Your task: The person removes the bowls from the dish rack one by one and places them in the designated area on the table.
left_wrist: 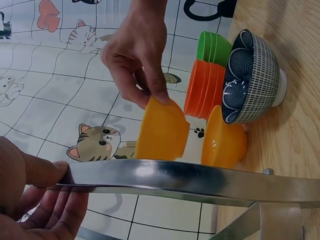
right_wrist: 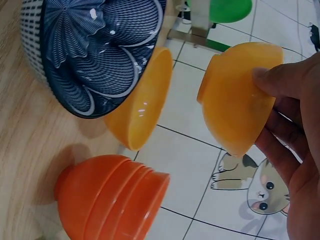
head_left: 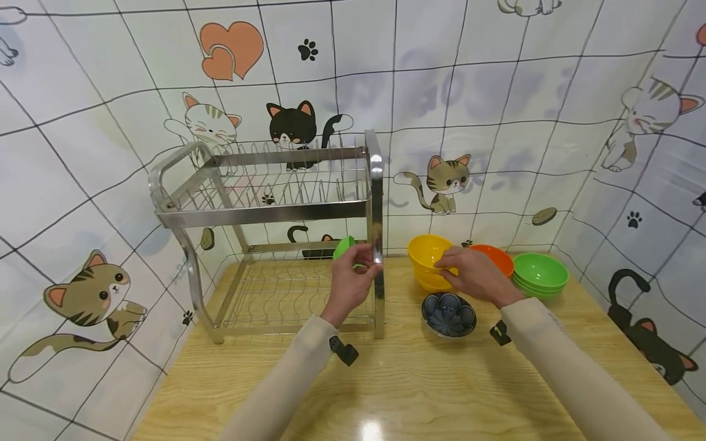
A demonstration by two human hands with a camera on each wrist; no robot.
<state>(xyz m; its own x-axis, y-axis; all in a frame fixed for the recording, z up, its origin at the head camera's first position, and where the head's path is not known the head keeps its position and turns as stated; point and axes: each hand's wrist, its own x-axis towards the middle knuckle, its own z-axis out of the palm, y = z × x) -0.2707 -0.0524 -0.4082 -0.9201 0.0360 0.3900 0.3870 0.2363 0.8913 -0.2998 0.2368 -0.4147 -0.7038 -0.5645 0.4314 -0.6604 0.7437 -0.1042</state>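
Rack (head_left: pixel 265 211) at frame left, my left hand (head_left: pixel 353 278) at centre pinching a green bowl (head_left: pixel 343 247) by the rack's post, my right hand (head_left: pixel 475 274) right of centre, fingers pinching a yellow bowl (head_left: pixel 429 252) just above the yellow stack (head_left: pixel 429 282), patterned bowl (head_left: pixel 448 314) below, orange stack (head_left: pixel 495 257), green stack (head_left: pixel 539 274) at right.

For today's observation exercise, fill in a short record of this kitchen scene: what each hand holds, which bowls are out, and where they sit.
left hand: holds a green bowl beside the dish rack
right hand: lifts a yellow bowl off the yellow stack
orange bowls: stacked on the wooden counter
green stack: right of the orange bowls
patterned blue bowl: alone, in front of the yellow stack
rack shelves: hold no dishes
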